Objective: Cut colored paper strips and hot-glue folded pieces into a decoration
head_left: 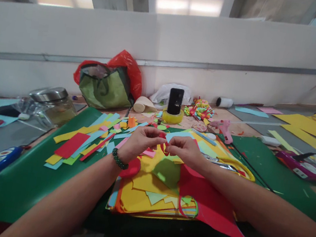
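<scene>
My left hand (139, 142), with a dark green bead bracelet on its wrist, pinches a small red paper strip (162, 146) from the left. On the other side my right hand (184, 150) grips the same strip between thumb and fingers; its exact shape is partly hidden. Both hands hover above a stack of coloured paper (137, 202), mostly yellow on top. A green paper piece (168, 171) lies on that stack below the hands. Next to it, a large red paper sheet (210, 204) passes under my right forearm. Yellow-handled scissors (252, 173) rest partly behind that arm.
Loose paper strips (74, 144) cover the left of the green mat (20, 177). Behind stand a phone (175, 101) on a yellow tape roll (172, 116), a pink glue gun (223, 128), a green bag (103, 87) and a glass jar (56, 110). A black cord (252, 167) crosses the right side.
</scene>
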`<state>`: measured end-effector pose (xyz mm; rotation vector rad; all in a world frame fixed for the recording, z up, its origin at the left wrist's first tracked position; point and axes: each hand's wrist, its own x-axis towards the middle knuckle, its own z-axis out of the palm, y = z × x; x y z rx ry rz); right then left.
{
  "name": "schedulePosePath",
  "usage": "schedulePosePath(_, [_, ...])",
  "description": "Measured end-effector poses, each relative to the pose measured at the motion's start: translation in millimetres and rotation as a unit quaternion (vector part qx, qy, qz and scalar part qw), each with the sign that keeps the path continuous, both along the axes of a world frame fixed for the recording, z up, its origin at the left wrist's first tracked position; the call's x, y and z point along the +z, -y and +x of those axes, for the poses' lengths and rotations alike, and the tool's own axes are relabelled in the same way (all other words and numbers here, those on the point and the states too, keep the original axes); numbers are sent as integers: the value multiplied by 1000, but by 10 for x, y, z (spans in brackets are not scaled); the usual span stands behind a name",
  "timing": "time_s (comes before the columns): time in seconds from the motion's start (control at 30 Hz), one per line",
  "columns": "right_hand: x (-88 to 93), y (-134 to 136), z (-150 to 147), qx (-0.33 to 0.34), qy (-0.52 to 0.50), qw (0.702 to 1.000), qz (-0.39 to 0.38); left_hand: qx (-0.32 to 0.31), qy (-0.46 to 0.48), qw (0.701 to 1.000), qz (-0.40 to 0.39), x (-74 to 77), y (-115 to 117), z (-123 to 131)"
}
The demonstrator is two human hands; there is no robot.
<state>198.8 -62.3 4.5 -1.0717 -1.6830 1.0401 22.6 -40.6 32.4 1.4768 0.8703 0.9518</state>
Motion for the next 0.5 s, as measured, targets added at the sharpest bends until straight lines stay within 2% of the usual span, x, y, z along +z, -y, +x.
schedulePosePath(0.33, [-10, 25, -4, -8, 43, 998, 48, -4, 6, 1000, -9, -25, -15, -6])
schedulePosePath(0.43, [-2, 21, 0, 13, -2, 999, 38, -4, 15, 1000, -24, -20, -22, -8])
schedulePosePath(0.5, [6, 10, 2, 29, -54, 998, 0, 9, 31, 999, -37, -23, -37, -12])
